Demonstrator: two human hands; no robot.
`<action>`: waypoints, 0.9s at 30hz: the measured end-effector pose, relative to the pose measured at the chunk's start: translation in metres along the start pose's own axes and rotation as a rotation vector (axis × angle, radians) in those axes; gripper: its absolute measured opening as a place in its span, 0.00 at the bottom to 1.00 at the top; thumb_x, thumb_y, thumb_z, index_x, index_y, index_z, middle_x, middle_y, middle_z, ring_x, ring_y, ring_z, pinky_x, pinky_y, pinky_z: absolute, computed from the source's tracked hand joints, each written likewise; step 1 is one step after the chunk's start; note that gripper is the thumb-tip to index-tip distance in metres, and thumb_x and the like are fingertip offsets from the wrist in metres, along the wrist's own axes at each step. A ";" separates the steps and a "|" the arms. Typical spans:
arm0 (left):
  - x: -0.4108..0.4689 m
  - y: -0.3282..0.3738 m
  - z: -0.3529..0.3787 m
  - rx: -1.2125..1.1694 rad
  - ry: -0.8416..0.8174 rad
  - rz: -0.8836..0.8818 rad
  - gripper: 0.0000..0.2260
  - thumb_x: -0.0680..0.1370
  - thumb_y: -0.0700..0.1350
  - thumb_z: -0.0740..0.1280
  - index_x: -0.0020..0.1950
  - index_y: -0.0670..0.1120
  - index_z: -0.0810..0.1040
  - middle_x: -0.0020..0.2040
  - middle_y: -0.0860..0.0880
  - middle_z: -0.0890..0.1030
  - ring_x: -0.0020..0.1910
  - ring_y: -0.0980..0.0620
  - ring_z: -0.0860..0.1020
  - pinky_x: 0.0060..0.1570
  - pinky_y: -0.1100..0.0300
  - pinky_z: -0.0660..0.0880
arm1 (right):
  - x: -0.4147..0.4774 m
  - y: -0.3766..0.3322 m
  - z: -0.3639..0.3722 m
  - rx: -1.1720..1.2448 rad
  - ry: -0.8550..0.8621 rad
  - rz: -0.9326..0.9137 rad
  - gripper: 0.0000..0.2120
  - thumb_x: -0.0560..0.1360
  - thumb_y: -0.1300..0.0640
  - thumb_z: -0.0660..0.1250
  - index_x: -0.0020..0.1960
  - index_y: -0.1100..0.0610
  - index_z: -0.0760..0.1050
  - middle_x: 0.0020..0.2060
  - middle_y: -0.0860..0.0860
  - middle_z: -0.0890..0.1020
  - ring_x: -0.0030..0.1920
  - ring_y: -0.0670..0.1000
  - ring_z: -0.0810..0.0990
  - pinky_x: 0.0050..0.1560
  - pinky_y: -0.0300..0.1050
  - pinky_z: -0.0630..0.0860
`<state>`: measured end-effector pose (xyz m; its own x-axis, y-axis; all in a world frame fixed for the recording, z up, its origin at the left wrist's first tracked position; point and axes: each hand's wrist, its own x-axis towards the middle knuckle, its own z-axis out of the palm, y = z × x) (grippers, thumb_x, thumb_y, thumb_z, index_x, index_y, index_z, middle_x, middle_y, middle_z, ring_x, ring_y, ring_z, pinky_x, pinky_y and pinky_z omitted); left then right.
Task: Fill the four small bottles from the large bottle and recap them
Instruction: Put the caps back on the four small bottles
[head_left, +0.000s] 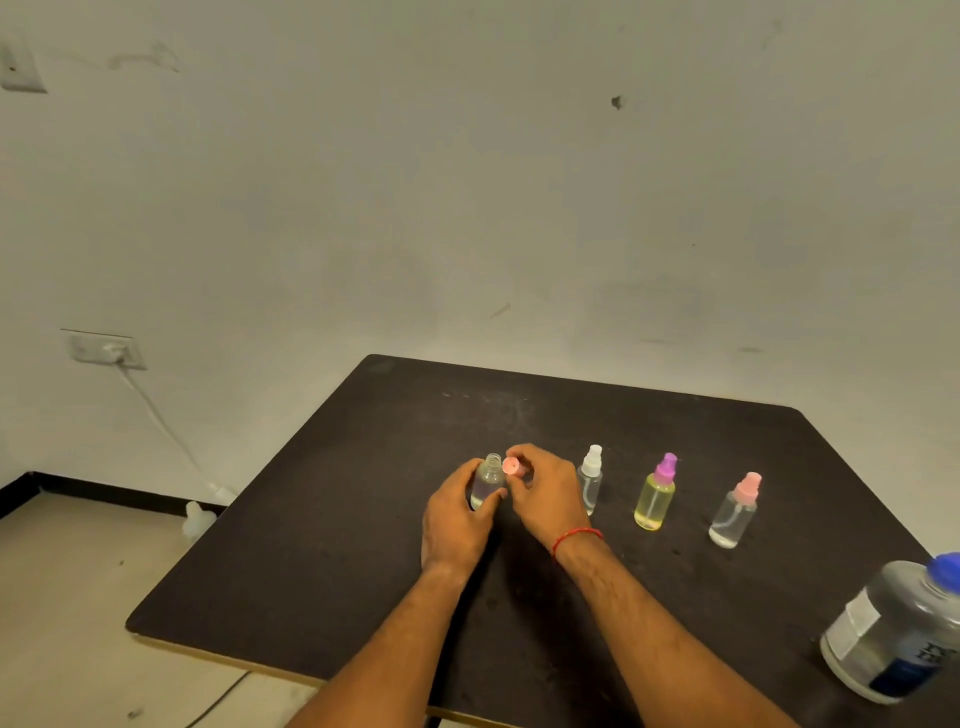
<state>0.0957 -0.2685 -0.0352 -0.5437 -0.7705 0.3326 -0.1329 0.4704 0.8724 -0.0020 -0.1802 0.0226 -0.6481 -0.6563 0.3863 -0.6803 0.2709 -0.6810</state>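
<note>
Head view: on your dark brown table (363, 519), the one large clear plastic bottle with the blue cap (893, 634) sits capped at the right edge. I'd judge you're early in the job.

Agreed. You have four small clear plastic bottles in a row. Your left hand (454, 525) grips the open-necked bottle (488, 480) at the left end. The white-topped bottle (590, 480), the yellowish bottle with a purple top (655, 499) and the pink-topped bottle (735, 514) stand capped, apart from your hands. The pink-topped one holds little liquid, so most filling looks undone.

Your right hand (545, 493) pinches the one small pink cap (511, 466) just beside that open neck. I can't tell whether it's coming off or going on.
</note>
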 end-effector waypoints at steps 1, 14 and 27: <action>0.000 -0.001 0.001 0.002 -0.006 -0.004 0.16 0.77 0.52 0.75 0.63 0.59 0.79 0.56 0.61 0.83 0.55 0.64 0.80 0.57 0.61 0.80 | 0.002 -0.002 -0.003 -0.021 -0.011 -0.020 0.09 0.74 0.62 0.69 0.53 0.53 0.81 0.46 0.48 0.83 0.47 0.45 0.80 0.51 0.36 0.76; -0.003 0.004 0.001 -0.019 -0.046 0.008 0.14 0.77 0.50 0.75 0.61 0.61 0.79 0.54 0.62 0.83 0.54 0.65 0.80 0.56 0.62 0.80 | 0.013 -0.018 -0.014 -0.022 -0.153 -0.066 0.14 0.73 0.67 0.69 0.49 0.50 0.79 0.46 0.47 0.82 0.49 0.46 0.80 0.52 0.44 0.80; -0.003 0.005 0.000 -0.026 -0.055 0.006 0.18 0.77 0.47 0.75 0.66 0.57 0.79 0.56 0.61 0.83 0.56 0.64 0.80 0.58 0.65 0.77 | 0.028 -0.024 -0.019 -0.122 -0.287 -0.120 0.12 0.73 0.65 0.70 0.52 0.51 0.81 0.50 0.49 0.82 0.52 0.47 0.78 0.54 0.41 0.77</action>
<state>0.0964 -0.2634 -0.0317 -0.5896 -0.7422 0.3186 -0.1080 0.4634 0.8796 -0.0102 -0.1919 0.0620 -0.4494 -0.8558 0.2562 -0.7932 0.2504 -0.5551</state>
